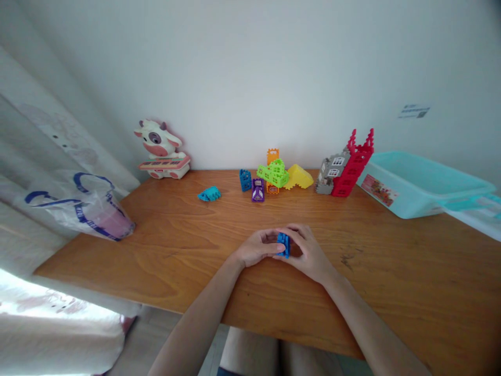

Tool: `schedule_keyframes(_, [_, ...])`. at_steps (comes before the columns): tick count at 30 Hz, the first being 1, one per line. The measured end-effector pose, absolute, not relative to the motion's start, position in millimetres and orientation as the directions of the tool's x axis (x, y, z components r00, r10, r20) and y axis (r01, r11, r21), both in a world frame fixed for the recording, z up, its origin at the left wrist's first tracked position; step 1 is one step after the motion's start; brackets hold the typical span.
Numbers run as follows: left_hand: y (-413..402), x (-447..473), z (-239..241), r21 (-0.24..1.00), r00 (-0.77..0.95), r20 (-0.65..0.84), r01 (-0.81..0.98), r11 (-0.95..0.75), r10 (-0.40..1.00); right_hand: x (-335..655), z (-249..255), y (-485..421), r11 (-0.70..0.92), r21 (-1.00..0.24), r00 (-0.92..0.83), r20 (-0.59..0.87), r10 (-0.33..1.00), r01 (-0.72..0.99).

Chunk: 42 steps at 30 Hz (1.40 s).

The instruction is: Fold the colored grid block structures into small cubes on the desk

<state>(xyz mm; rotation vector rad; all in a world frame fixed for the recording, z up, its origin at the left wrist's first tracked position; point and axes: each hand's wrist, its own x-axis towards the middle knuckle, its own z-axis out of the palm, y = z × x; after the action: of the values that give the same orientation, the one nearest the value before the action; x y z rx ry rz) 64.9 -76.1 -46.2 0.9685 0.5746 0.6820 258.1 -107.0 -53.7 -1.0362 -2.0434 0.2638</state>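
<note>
Close to the front of the wooden table, my left hand (pixel 259 247) and my right hand (pixel 306 252) meet around small blue building pieces (pixel 283 243). The left thumb presses on the near face, and the right fingers grip the right side and top. Parts of the blue pieces are hidden by my fingers. Beyond my hands stand a purple toy car (pixel 258 191), a blue block (pixel 245 179), lime green pieces (pixel 274 173), orange pieces (pixel 273 155) and a yellow piece (pixel 298 177). Some teal pieces (pixel 210 194) lie further left.
Against the wall, a cow toy keyboard (pixel 162 151) stands at the back left. A plastic bag with a pink drink (pixel 105 216) lies at the left edge. Toward the right are a grey and red block tower (pixel 346 167) and a turquoise bin (pixel 420 183) on the wooden table (pixel 176 250).
</note>
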Motion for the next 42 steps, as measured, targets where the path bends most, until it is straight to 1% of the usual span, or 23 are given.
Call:
schedule_keyframes(9, [-75.9, 66.4, -51.0, 0.905, 0.611, -0.162, -0.222, 0.363, 0.775, 256.8, -54.6, -106.6, 0.629, -0.488, -0.348, 0.549, 0.76, 0.605])
schedule_keyframes(15, [-76.5, 65.0, -48.2, 0.895, 0.636, -0.168, -0.222, 0.387, 0.753, 261.5, -54.2, -106.2, 0.671, -0.492, -0.405, 0.545, 0.734, 0.555])
schedule_keyframes(19, [-77.3, 65.8, -46.9, 0.889, 0.661, -0.181, -0.206, 0.408, 0.728, 259.0, -55.6, -106.4, 0.658, -0.494, -0.354, 0.575, 0.737, 0.568])
schedule_keyframes(22, [-77.1, 66.7, -46.9, 0.894, 0.629, -0.153, -0.24, 0.378, 0.762, 256.3, -54.0, -106.9, 0.653, -0.488, -0.337, 0.587, 0.736, 0.578])
schedule_keyframes(25, [-76.3, 66.1, -46.6, 0.891, 0.618, -0.14, -0.261, 0.37, 0.773, 257.2, -50.9, -107.0, 0.666, -0.501, -0.368, 0.57, 0.735, 0.553])
schedule_keyframes(30, [-76.2, 64.9, -45.3, 0.876, 0.619, -0.174, -0.258, 0.407, 0.766, 261.7, -49.7, -106.8, 0.709, -0.495, -0.425, 0.573, 0.701, 0.502])
schedule_keyframes(37, [-76.2, 66.4, -45.9, 0.876, 0.601, -0.155, -0.283, 0.39, 0.784, 253.9, -50.1, -109.1, 0.691, -0.508, -0.378, 0.589, 0.714, 0.514])
schedule_keyframes(42, [-76.0, 66.7, -45.7, 0.866, 0.628, -0.185, -0.261, 0.428, 0.756, 253.3, -52.8, -108.5, 0.695, -0.487, -0.36, 0.613, 0.703, 0.528])
